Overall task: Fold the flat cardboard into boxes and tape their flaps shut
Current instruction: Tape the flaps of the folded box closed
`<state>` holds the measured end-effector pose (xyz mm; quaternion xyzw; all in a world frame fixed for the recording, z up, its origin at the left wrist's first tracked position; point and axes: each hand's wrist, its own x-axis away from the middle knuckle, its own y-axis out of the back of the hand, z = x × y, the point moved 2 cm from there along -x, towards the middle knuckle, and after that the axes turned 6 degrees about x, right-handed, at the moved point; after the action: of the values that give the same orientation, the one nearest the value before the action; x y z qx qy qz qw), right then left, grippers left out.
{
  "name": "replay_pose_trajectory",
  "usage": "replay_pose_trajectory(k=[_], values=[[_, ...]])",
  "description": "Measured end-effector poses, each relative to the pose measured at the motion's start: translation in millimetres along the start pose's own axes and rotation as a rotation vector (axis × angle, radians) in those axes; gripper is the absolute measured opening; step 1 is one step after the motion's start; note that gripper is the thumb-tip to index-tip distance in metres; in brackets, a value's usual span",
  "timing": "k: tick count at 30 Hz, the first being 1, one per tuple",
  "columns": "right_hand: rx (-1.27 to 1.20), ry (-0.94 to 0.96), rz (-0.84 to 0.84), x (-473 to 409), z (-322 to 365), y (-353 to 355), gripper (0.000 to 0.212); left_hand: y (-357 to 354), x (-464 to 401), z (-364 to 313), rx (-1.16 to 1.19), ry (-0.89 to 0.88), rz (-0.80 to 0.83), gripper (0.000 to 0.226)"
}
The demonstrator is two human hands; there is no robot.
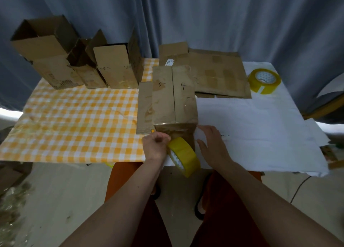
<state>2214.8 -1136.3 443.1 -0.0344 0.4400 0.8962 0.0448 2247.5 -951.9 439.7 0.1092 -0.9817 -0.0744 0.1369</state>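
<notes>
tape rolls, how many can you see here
2. One tape roll is at the table's near edge, gripped by the left hand against the box. The other roll sits far right on the white cloth.

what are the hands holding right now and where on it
The left hand grips the yellow tape roll at its upper edge. The right hand holds nothing, fingers straight beside the box.

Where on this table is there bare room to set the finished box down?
Bare checked cloth left of the box, in front of the standing boxes; bare white cloth between flat cardboard and the near edge. The back row is crowded.
</notes>
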Motion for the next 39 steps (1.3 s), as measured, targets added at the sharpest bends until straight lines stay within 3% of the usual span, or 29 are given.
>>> replay_pose_trajectory(k=[2,4,6,8,10,14,17,21,24,27,35,37,39], values=[[-0.063,-0.073,-0.033,6,1,5,0.033,1,0,1,-0.032,-0.046,0.017,0.022],[-0.255,-0.184,0.092,15,5,6,0.029,2,3,4,-0.006,-0.017,0.026,0.023],[-0.366,-0.203,0.292,28,12,1,0.048,1,5,6,0.018,0.016,0.004,0.022],[-0.237,-0.165,0.413,42,14,-7,0.078,-1,6,5,0.021,0.036,-0.022,0.022],[-0.105,-0.179,0.430,50,13,-13,0.081,-3,9,1,0.047,0.042,-0.018,0.022],[-0.141,-0.218,0.317,47,13,-3,0.049,1,16,-5,0.088,0.030,0.064,0.019],[-0.100,-0.142,0.164,38,17,11,0.038,6,18,-15,0.220,0.106,0.087,0.018],[-0.051,-0.127,0.049,31,18,18,0.044,8,19,-28,0.295,0.205,0.112,0.027],[-0.004,-0.100,-0.032,33,22,14,0.045,8,22,-33,0.148,0.185,0.059,0.005],[-0.006,-0.036,-0.148,37,27,12,0.051,8,25,-33,0.137,0.127,-0.036,0.022],[-0.325,-0.060,-0.277,37,33,15,0.070,6,33,-46,0.300,0.157,-0.089,0.012],[-0.481,-0.183,-0.382,37,32,16,0.071,7,34,-47,0.338,0.173,-0.105,0.019],[-0.630,-0.320,-0.381,33,34,16,0.061,4,38,-45,0.363,0.207,-0.080,0.023]])
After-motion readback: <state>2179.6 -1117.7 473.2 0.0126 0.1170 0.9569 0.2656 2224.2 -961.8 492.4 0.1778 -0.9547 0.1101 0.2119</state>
